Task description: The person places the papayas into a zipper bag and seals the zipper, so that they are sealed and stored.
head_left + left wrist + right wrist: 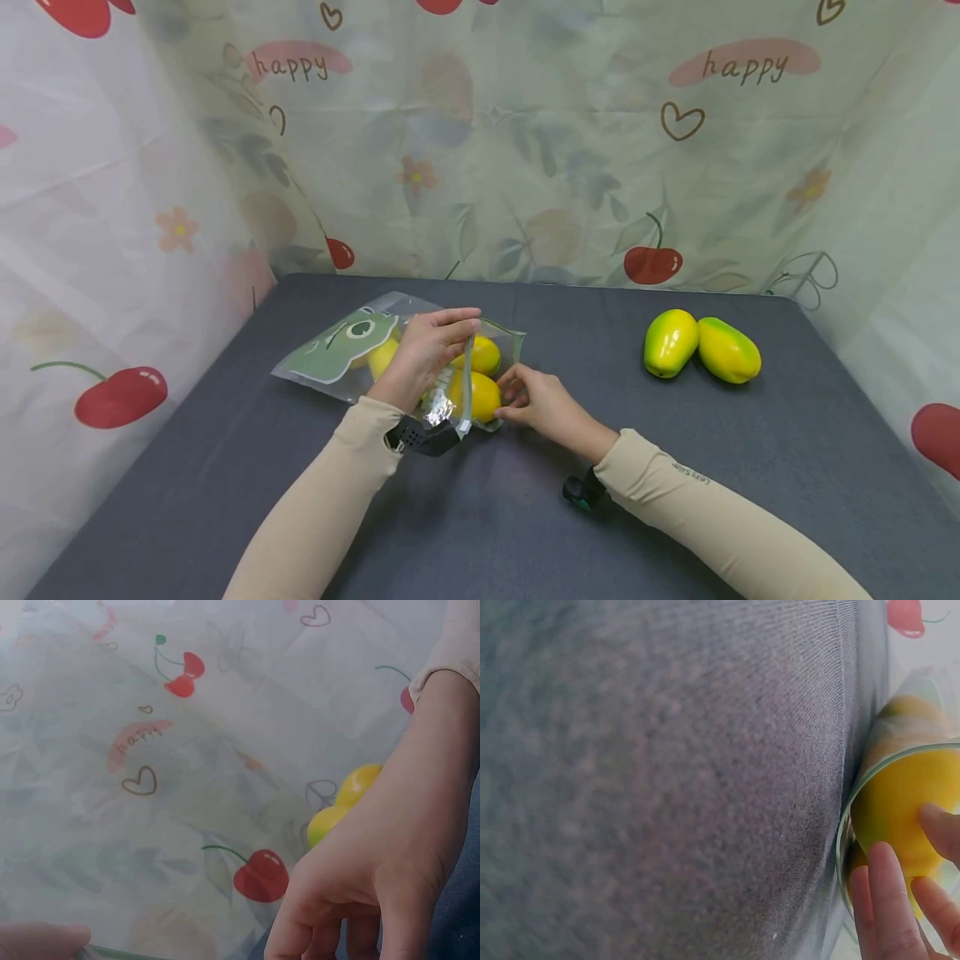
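My left hand (423, 354) pinches the rim of the bag (348, 343); my right hand (546, 406) is at its mouth, fingers apart and loosely bent by the near mango (483, 398); I can't tell whether they touch it. That one and the far mango (486, 356) lie inside, just behind the mouth. I'd hold the rim high and nudge both deeper with flat fingertips, lest they roll out.
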The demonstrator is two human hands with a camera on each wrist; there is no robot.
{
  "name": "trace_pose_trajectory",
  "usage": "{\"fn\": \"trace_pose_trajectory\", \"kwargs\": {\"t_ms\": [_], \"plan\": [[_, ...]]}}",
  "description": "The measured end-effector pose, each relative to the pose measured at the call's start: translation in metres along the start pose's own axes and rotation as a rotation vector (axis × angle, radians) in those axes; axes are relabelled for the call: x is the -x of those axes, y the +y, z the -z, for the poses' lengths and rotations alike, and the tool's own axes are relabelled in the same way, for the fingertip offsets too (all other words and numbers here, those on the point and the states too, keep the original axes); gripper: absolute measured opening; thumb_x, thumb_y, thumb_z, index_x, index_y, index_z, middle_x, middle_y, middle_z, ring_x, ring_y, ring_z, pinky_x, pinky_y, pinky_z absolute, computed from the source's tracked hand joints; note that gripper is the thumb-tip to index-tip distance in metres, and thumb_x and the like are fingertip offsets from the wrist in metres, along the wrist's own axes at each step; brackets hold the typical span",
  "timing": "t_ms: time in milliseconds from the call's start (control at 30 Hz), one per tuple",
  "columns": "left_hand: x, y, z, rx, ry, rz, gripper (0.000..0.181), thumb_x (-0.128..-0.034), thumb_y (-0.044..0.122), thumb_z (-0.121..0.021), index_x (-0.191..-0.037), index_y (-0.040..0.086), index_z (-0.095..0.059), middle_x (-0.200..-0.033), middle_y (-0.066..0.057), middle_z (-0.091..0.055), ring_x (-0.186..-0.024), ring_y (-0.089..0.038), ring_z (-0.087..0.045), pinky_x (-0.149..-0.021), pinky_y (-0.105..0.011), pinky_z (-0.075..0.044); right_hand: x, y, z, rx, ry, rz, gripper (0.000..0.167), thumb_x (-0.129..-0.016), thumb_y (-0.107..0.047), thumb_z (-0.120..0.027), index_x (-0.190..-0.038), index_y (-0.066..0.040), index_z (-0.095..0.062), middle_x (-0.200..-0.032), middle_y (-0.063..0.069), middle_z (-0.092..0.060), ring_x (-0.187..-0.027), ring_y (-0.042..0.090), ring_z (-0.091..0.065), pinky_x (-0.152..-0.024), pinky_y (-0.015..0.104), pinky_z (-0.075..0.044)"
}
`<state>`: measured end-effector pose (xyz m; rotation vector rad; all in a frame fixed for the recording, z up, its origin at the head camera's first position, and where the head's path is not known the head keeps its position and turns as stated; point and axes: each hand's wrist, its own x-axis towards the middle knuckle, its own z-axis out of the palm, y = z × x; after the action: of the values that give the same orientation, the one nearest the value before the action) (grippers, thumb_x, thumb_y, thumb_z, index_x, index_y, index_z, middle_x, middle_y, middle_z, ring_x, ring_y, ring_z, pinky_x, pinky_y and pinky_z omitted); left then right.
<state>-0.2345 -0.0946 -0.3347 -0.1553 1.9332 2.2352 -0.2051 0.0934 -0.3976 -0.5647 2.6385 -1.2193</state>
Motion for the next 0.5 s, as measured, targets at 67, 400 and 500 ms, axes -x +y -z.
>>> {"fn": "trace_pose_trajectory", "kwargs": {"t_ms": [67,400,500], "plan": [[0.000,0.000,0.000,-0.003,0.004,0.000,0.032,-0.0910,0.009,-0.067,-0.123,0.002,-0.066,-0.125,-0.009,-0.061,-0.094,-0.013,-0.061,-0.075,-0.018,-0.053,0.000,0.000,0.000,0.007,0.003,0.001,0.035,-0.083,-0.017,-0.078,-0.112,-0.008,-0.061,-0.097,0.005,-0.066,-0.078,0.014,-0.063,-0.066,0.026,-0.054],[-0.001,-0.001,0.001,-0.010,0.020,0.006,0.031,-0.0905,0.011,-0.068,-0.120,0.004,-0.067,-0.123,-0.008,-0.062,-0.092,-0.013,-0.061,-0.078,-0.020,-0.053,0.006,0.006,0.008,0.031,-0.003,0.008,0.029,-0.084,-0.015,-0.076,-0.109,-0.007,-0.064,-0.091,0.003,-0.066,-0.075,0.014,-0.063,-0.063,0.025,-0.053],[-0.002,-0.002,0.001,-0.014,0.023,0.010,0.030,-0.0903,0.012,-0.069,-0.119,0.005,-0.068,-0.121,-0.006,-0.063,-0.093,-0.014,-0.060,-0.079,-0.020,-0.053,0.008,0.007,0.013,0.030,0.000,-0.004,0.030,-0.084,-0.015,-0.076,-0.110,-0.007,-0.064,-0.092,0.003,-0.066,-0.076,0.014,-0.062,-0.064,0.026,-0.053]]}}
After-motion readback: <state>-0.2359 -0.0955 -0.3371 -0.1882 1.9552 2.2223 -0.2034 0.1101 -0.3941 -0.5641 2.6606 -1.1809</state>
